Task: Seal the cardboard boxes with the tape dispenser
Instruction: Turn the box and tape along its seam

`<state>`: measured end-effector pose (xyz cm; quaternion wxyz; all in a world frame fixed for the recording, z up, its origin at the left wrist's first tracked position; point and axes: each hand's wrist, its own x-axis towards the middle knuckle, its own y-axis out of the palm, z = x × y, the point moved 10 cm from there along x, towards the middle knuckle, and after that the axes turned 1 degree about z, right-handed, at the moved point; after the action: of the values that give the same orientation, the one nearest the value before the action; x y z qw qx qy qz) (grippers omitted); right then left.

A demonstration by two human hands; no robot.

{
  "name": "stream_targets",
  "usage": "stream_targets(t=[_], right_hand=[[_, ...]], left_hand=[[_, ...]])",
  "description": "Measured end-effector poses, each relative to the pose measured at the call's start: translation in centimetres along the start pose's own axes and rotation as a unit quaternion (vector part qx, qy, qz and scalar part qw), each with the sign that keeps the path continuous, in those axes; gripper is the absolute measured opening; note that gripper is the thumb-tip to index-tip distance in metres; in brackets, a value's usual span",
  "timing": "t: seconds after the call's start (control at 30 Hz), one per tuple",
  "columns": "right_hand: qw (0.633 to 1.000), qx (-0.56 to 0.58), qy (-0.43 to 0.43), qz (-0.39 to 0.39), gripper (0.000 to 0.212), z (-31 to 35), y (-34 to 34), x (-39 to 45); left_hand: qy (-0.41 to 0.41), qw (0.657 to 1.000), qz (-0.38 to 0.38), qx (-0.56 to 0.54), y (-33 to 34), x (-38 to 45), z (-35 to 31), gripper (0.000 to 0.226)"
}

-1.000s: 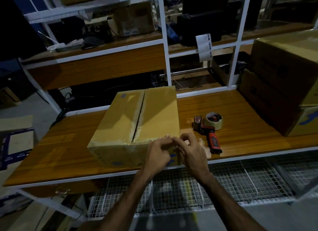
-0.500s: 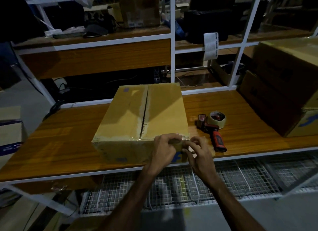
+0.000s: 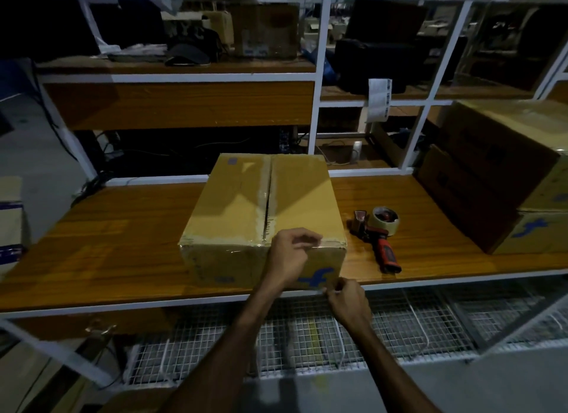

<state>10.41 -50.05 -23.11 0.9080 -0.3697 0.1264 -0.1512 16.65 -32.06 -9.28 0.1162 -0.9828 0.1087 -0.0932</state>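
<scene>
I stand in dim light at an orange-brown wooden surface [image 3: 123, 228] framed by white metal shelving [image 3: 318, 83], over a grey concrete floor [image 3: 40, 154].

The desk [image 3: 123, 243] has a wood-grain top with a white metal edge. Near its front edge, at the middle, stands a closed cardboard box [image 3: 261, 209], its top seam taped. Just to the right of it the tape dispenser [image 3: 379, 231] lies on its side, red handle toward the front. At the far right sit stacked cardboard boxes [image 3: 504, 179].
</scene>
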Motion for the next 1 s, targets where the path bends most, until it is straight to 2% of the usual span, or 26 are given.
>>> stream_targets(t=[0.1, 0.17, 0.27, 0.4, 0.47, 0.53, 0.63, 0.83, 1.0], right_hand=[[0.999, 0.014, -0.021, 0.023, 0.027, 2.7, 1.0, -1.3], [0.995, 0.028, -0.073, 0.057, 0.022, 5.8, 1.8, -2.0], [0.982, 0.06, -0.145, 0.11, 0.012, 11.6, 2.6, -3.6], [0.962, 0.077, -0.225, 0.131, 0.006, 19.3, 3.0, -5.2], [0.956, 0.066, -0.262, 0.118, 0.007, 22.8, 3.0, -5.4], [0.948, 0.024, -0.308, 0.076, 0.012, 26.1, 2.7, -5.0], [0.929, -0.068, -0.364, 0.021, 0.013, 29.6, 2.9, -3.7], [0.924, -0.153, -0.345, 0.058, 0.019, 30.2, 5.8, -0.3], [0.921, -0.159, -0.355, 0.034, 0.018, 29.8, 7.1, -0.1]], left_hand=[[-0.003, 0.998, -0.061, -0.034, -5.4, -1.4, 1.1, 0.057], [0.001, 0.993, -0.113, -0.044, -10.1, -2.7, 2.0, 0.052], [0.006, 0.977, -0.215, -0.013, -17.8, -5.0, 3.3, 0.049], [-0.007, 0.94, -0.329, 0.086, -25.8, -7.5, 5.4, 0.052], [-0.02, 0.939, -0.323, 0.118, -27.4, -7.5, 7.1, 0.059], [-0.019, 0.95, -0.281, 0.133, -27.4, -6.9, 8.8, 0.064], [0.003, 0.963, -0.224, 0.148, -26.9, -5.8, 9.8, 0.055], [0.053, 0.971, -0.175, 0.155, -26.8, -4.5, 10.0, 0.054], [0.135, 0.957, -0.133, 0.218, -27.1, -4.3, 9.2, 0.04]])
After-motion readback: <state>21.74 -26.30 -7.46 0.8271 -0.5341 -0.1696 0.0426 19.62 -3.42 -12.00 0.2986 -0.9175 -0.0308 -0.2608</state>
